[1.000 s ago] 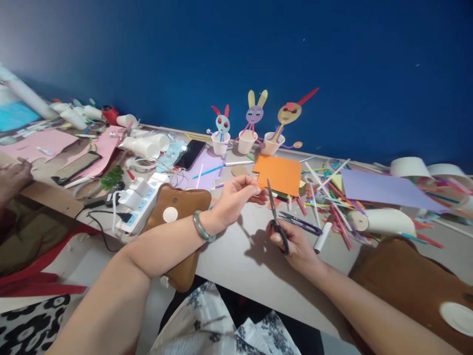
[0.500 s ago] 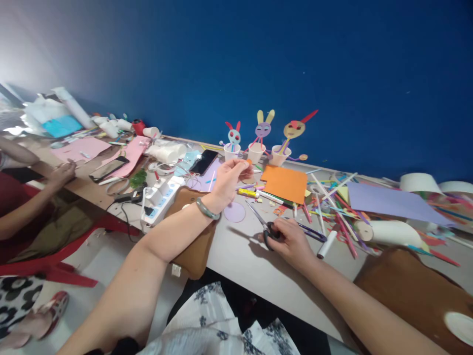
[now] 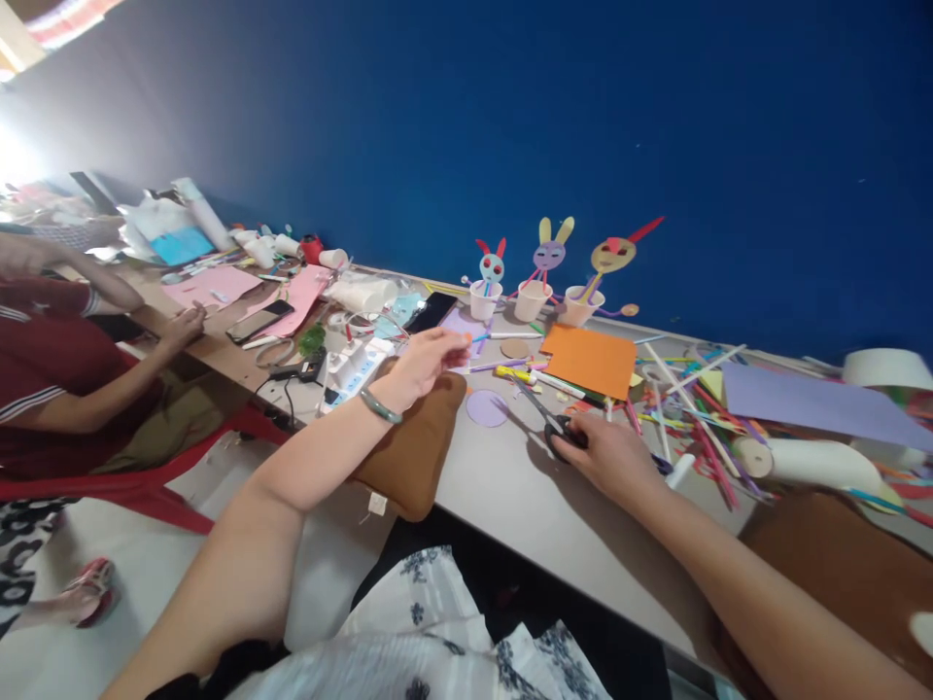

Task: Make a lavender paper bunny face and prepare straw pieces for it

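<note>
My left hand is raised over the brown cushion's upper edge, its fingers pinched on a small orange piece. My right hand grips the black handles of the scissors, whose blades point up and left. A round purple paper disc lies on the table just left of the scissors. Behind it are a yellow marker and an orange sheet with an uneven left edge. Three paper-faced figures stand in white cups near the wall.
A power strip and a brown cushion lie to the left. Coloured sticks, a purple sheet and a white roll crowd the right. A person in a red shirt sits far left.
The view has turned left, so the table things appear further right. My left hand has moved left and away from the cups, uncovering a brown disc. The scissors remain in my right hand.
</note>
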`<state>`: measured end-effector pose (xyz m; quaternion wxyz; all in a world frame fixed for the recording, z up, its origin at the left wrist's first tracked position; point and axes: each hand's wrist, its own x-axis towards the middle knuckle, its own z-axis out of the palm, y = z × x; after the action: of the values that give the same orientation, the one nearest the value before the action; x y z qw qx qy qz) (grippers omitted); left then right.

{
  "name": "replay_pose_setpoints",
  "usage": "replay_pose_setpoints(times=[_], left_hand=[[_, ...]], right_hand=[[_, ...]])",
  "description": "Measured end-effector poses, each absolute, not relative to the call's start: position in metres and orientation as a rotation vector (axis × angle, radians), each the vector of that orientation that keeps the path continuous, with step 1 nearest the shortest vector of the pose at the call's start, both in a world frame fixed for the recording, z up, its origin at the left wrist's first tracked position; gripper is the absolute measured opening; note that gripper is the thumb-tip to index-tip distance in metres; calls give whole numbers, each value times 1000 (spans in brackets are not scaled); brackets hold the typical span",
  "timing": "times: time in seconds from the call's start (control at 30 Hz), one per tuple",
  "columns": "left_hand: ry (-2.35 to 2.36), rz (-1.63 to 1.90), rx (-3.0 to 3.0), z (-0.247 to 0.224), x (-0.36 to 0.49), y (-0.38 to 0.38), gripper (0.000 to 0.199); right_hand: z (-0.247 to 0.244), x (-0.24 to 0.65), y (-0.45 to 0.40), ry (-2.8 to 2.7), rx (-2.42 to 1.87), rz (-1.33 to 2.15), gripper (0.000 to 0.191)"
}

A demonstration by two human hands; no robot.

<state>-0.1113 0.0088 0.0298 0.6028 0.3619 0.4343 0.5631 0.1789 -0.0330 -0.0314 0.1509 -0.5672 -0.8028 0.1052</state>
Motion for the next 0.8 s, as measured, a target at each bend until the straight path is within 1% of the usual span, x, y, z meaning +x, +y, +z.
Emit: replay_pose_setpoints(times=[0.1,0.2,0.4,0.6,0.8], left_hand=[[1056,1080,992,20,-109,3,27],[1070,970,1029,11,-106,6,26],[1123,980,1039,6,-95,7,20],[1111,1071,1035,9,-94,1,17],[1175,850,1190,16,-95,2,15]], right_hand=[[-25,179,-29,-2363,-1778,213,32],[-19,178,-25,-2458,-1838,149,32],[-7,170,-28,-2622,-1874,90,25],[-7,176,-34,-2768,-1757,186,24],[-9,181,-42,-2778,-1732,251,18]])
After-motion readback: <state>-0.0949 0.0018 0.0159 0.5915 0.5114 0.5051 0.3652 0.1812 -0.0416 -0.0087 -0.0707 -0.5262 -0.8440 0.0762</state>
